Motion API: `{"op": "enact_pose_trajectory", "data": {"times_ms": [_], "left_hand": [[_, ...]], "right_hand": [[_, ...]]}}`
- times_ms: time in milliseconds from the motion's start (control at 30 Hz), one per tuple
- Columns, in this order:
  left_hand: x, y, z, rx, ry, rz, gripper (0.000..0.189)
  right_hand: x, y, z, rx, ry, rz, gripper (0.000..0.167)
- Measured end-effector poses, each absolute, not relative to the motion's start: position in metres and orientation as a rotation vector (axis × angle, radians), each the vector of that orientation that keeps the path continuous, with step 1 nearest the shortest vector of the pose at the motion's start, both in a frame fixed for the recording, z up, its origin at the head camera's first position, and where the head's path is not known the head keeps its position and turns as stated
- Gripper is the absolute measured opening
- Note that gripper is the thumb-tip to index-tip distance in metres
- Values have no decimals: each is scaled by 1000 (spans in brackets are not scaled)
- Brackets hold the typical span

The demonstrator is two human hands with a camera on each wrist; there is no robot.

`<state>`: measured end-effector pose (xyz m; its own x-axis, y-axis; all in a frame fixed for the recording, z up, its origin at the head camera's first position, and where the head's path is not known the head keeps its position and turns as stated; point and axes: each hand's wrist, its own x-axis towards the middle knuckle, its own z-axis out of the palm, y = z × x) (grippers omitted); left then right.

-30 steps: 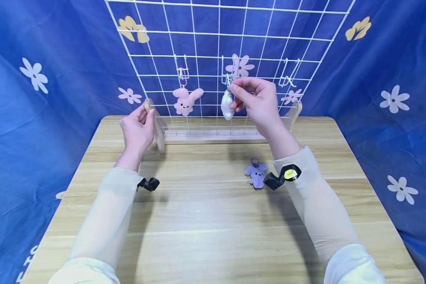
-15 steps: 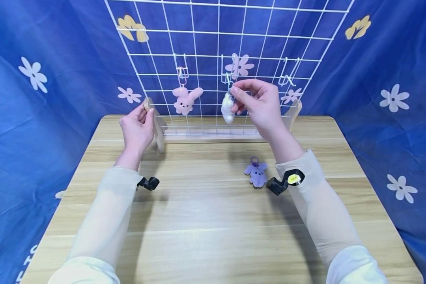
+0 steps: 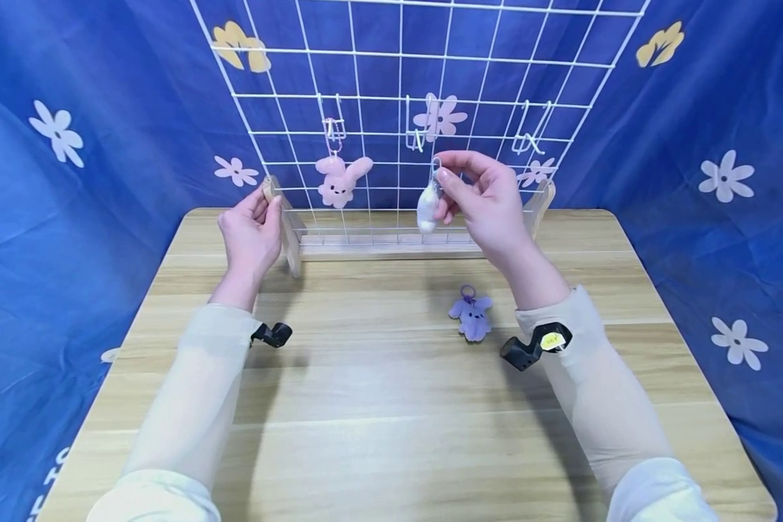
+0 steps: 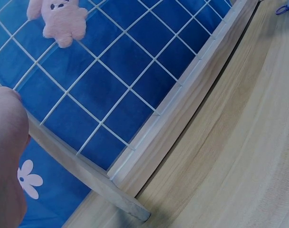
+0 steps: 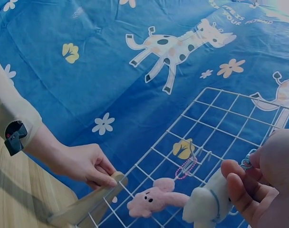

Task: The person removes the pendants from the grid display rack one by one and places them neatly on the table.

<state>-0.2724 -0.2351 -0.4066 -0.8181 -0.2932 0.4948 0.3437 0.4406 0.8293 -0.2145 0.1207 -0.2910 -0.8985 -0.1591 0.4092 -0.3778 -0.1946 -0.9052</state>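
Observation:
My right hand [image 3: 489, 199] pinches the metal ring of a white plush keychain [image 3: 427, 209] between thumb and fingertips. The plush hangs below and to the right of the middle wire hook [image 3: 414, 138], in front of the white wire grid. In the right wrist view, the white plush [image 5: 206, 202] shows a pale blue band, with the ring at my fingertips. My left hand [image 3: 251, 228] grips the top of the stand's left wooden leg [image 3: 288, 235]. A pink bunny plush keychain [image 3: 339, 181] hangs by its bead chain from the left hook.
A purple plush keychain [image 3: 473, 319] with a ring lies on the wooden table [image 3: 365, 406], in front of the stand's wooden base bar [image 3: 391, 251]. The right hook [image 3: 528, 141] on the grid [image 3: 401, 54] holds nothing. Blue patterned cloth [image 3: 104, 145] surrounds the table.
The white plush keychain has moved away from the middle hook, to the right and slightly down, with my right hand. My left hand stays on the wooden leg.

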Motion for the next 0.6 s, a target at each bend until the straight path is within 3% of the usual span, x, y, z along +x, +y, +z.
{"op": "enact_pose_trajectory", "data": {"times_ms": [400,600], "left_hand": [[-274,-236,-407,-23,-2116,-1402,34],[-273,-236,-406,-26,-2118,-1404,35]], "right_hand": [[-205,135,-296,571,-1988,2132,11],[-201,144,-299,624,-2078,2017,18]]}}
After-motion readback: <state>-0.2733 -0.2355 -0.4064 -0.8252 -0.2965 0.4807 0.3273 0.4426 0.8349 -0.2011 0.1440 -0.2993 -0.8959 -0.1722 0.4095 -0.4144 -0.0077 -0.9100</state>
